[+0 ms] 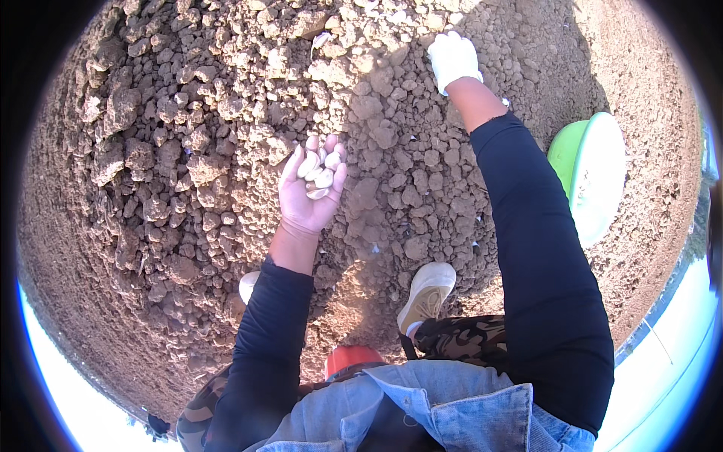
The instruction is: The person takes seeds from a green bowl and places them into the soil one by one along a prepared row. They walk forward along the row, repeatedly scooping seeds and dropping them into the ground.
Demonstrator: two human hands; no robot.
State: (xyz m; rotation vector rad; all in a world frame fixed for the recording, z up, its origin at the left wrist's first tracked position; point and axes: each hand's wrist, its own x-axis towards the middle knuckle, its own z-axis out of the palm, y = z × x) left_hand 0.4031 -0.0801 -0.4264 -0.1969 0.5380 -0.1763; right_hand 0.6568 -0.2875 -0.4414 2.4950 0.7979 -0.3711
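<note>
My bare left hand (309,195) is palm up, its fingers curled around several pale garlic cloves (323,178). At the upper right, my right hand (453,59) wears a white glove and reaches down to the cloddy soil (390,107). Its fingers are bent with their tips out of sight, so whether it holds anything cannot be told.
A green plastic basin (566,148) stands tilted on the soil at the right, with pale pieces inside. A tan shoe (426,296) and part of a white shoe (248,285) are below. Something red (351,359) sits between the legs. Large clods (121,107) cover the left.
</note>
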